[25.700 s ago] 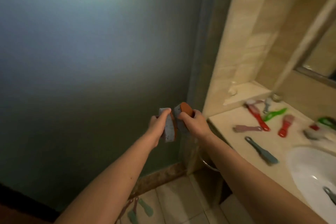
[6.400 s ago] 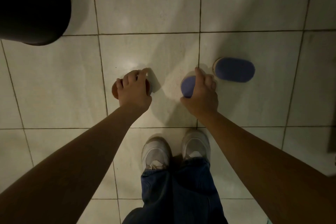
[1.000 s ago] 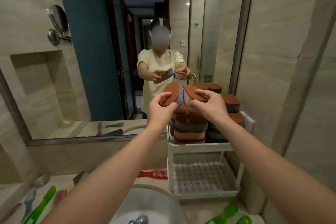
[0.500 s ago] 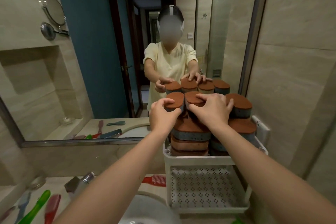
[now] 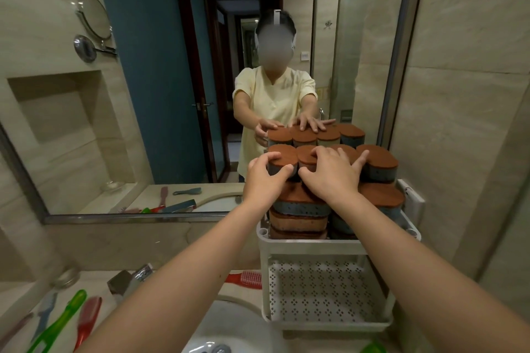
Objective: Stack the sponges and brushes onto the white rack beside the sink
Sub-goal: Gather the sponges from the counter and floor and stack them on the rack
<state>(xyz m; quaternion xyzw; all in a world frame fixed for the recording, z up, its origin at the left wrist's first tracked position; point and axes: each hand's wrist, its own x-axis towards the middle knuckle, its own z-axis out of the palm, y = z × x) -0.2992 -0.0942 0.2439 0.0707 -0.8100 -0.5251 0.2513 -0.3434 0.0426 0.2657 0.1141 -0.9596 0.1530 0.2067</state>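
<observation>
The white two-tier rack (image 5: pixel 315 244) stands on the counter to the right of the sink. Its top tier carries piles of orange-topped, blue-sided sponges (image 5: pixel 301 205). My left hand (image 5: pixel 263 180) grips the end of the top left sponge (image 5: pixel 284 155), thumb in front and fingers over its top. My right hand (image 5: pixel 329 178) lies with spread fingers on the sponge beside it (image 5: pixel 305 155), which sits on the pile. The rack's lower perforated tier (image 5: pixel 324 289) holds nothing. A red brush (image 5: pixel 246 278) lies left of the rack.
A green brush (image 5: pixel 61 319) and a red brush (image 5: pixel 87 317) lie on the counter at lower left, near a chrome tap (image 5: pixel 132 281). The sink basin (image 5: pixel 229 329) is below my arms. A wall mirror (image 5: pixel 172 94) stands right behind the rack; a tiled wall (image 5: pixel 459 123) is at its right.
Both hands have lowered the two sponges side by side onto the top of the piles. My right hand's fingers have spread flatter over its sponge.
</observation>
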